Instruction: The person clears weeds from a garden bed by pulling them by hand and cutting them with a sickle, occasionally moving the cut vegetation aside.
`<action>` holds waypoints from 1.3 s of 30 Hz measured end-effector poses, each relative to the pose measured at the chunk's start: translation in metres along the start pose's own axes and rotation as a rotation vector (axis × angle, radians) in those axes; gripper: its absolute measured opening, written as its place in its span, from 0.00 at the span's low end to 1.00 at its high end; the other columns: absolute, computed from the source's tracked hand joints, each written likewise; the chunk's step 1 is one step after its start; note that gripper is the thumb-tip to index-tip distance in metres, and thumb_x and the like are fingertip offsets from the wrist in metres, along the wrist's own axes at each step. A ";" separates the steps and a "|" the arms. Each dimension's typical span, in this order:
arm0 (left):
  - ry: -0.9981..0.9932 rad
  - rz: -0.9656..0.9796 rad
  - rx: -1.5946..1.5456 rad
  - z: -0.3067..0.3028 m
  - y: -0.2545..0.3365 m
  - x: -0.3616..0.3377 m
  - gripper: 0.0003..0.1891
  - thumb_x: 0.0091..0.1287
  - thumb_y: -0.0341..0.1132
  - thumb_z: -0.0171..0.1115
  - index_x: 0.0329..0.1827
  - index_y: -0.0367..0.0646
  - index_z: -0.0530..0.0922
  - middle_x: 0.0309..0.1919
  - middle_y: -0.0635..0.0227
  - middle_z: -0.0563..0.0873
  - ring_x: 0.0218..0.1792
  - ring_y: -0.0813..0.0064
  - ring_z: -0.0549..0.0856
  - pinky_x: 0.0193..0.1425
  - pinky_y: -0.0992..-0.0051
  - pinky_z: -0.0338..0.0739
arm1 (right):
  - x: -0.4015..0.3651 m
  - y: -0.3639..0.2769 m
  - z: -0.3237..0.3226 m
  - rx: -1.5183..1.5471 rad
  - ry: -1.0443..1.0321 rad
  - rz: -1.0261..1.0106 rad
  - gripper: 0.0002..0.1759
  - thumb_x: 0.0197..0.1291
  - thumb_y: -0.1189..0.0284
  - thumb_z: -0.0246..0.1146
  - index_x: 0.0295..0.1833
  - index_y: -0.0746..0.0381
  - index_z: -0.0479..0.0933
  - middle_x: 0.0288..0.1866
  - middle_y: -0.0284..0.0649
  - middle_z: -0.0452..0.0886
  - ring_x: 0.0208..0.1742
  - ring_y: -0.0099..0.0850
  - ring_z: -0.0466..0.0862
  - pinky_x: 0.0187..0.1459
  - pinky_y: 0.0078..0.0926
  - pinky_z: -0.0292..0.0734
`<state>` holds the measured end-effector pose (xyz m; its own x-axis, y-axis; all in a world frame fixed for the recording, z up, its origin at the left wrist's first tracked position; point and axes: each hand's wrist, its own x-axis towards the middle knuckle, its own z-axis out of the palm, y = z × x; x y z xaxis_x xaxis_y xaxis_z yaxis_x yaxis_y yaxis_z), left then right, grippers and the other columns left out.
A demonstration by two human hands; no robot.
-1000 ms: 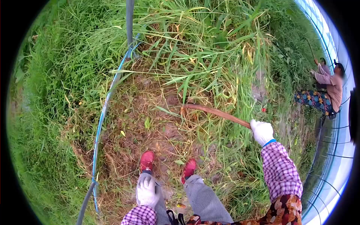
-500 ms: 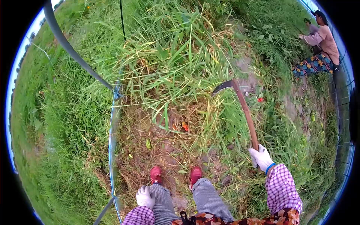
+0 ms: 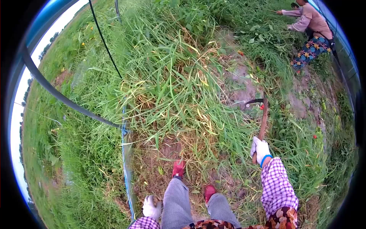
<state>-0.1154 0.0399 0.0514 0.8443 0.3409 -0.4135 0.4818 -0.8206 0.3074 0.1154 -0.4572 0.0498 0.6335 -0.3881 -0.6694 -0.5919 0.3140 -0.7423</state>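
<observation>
My right hand [image 3: 260, 150], in a white glove, is wrapped around the wooden handle of a sickle [image 3: 263, 121]. The handle points away from me, and its dark curved blade [image 3: 254, 101] is turned to the left above the grass and bare soil. Low beside my left leg hangs my gloved left hand [image 3: 151, 208], holding nothing, its fingers somewhat apart. A thick heap of long green and yellowing grass [image 3: 179, 95] lies ahead of my feet, to the left of the sickle.
On the left a blue cord [image 3: 126, 171] runs lengthwise, joined to a grey curved pipe [image 3: 72, 100]. A black line [image 3: 105, 40] slants down to the grass. My red shoes [image 3: 210, 192] are on littered soil. At upper right a person [image 3: 316, 23] bends over plants.
My left foot has stepped forward and the view has shifted. The sickle has swung right, its handle now more upright. My left hand's fingers have spread a little. The other person's arm reaches out further.
</observation>
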 end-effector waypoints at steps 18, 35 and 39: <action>0.213 0.323 -0.054 -0.078 0.017 0.208 0.20 0.67 0.35 0.60 0.61 0.42 0.71 0.55 0.50 0.78 0.49 0.52 0.83 0.49 0.61 0.82 | -0.134 0.060 0.228 -0.774 -0.491 0.206 0.25 0.62 0.57 0.59 0.47 0.71 0.70 0.33 0.54 0.82 0.37 0.47 0.85 0.41 0.42 0.79; 0.039 0.553 -0.376 -0.021 0.250 0.320 0.51 0.54 0.37 0.75 0.77 0.40 0.51 0.72 0.47 0.61 0.75 0.53 0.59 0.78 0.57 0.56 | -0.094 0.109 0.162 -1.066 -0.396 -0.278 0.19 0.65 0.59 0.59 0.42 0.66 0.67 0.17 0.44 0.77 0.18 0.43 0.81 0.19 0.41 0.75; 0.227 0.498 -0.080 0.032 0.303 0.357 0.56 0.53 0.52 0.74 0.78 0.40 0.48 0.73 0.40 0.56 0.74 0.42 0.56 0.74 0.48 0.57 | -0.106 0.112 0.144 -1.035 -0.447 -0.165 0.23 0.65 0.54 0.59 0.44 0.65 0.68 0.19 0.48 0.78 0.21 0.46 0.82 0.21 0.45 0.76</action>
<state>0.3250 -0.1019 -0.0303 0.9998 0.0182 -0.0093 0.0204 -0.8733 0.4867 0.0540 -0.2558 0.0325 0.7400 0.0505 -0.6708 -0.4803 -0.6585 -0.5794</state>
